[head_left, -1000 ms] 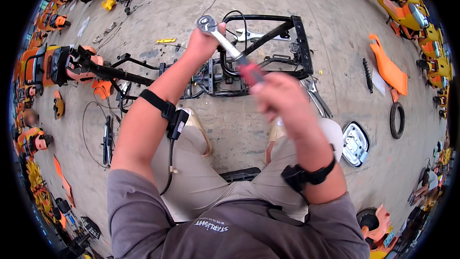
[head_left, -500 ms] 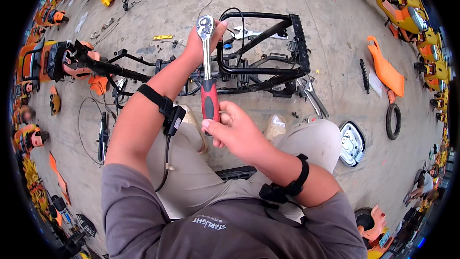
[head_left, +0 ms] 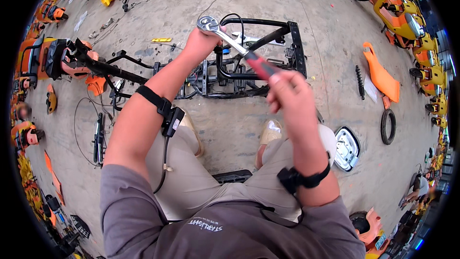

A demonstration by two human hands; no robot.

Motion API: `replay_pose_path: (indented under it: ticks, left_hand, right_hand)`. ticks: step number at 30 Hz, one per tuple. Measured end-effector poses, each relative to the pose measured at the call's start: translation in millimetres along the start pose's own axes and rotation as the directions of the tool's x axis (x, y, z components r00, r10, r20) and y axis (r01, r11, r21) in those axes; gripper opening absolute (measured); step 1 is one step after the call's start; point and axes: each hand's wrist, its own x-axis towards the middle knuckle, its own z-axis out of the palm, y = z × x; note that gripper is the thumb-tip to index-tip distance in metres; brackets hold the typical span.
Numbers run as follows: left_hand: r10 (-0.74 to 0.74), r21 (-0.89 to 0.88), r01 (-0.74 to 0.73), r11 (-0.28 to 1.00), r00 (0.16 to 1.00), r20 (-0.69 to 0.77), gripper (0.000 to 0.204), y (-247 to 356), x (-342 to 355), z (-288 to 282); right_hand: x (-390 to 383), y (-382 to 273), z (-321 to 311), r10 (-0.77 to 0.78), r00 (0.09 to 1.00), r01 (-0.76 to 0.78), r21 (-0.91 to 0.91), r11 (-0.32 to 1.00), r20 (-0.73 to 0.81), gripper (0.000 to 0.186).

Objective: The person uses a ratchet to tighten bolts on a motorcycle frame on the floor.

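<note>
My right hand [head_left: 287, 93] is closed on the red-and-black handle of a chrome ratchet wrench [head_left: 232, 43], which slants up to the left. My left hand [head_left: 202, 42] is closed just under the ratchet's head, at the top left corner of the upright loop of a black tubular vehicle frame [head_left: 297, 48]. What its fingers grip is hidden. A thin black cable [head_left: 242, 31] arches over that loop. Behind it a large silver spanner [head_left: 273, 41] lies on the floor, partly covered by the frame.
The concrete floor [head_left: 335, 29] holds an orange panel [head_left: 383, 79], shock absorber [head_left: 359, 81], tyre [head_left: 388, 127], silver panel [head_left: 347, 148] and loose cables [head_left: 81, 124]. Orange and yellow scooters [head_left: 397, 5] line both sides; another person [head_left: 417, 187] is at the far right.
My right hand swung the ratchet handle down and leftward to nearly vertical, then back up to the right, where it is now. My left hand stays at the ratchet's head.
</note>
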Motion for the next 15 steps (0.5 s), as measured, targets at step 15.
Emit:
replay_pose_path:
  ticks: [15]
  left_hand:
    - [-0.074, 0.060, 0.074, 0.995, 0.997, -0.010, 0.025, 3.3, 5.4, 9.3]
  right_hand:
    - [49.4, -15.6, -37.8, -0.073, 0.990, 0.080, 0.059, 0.995, -0.117, 0.027]
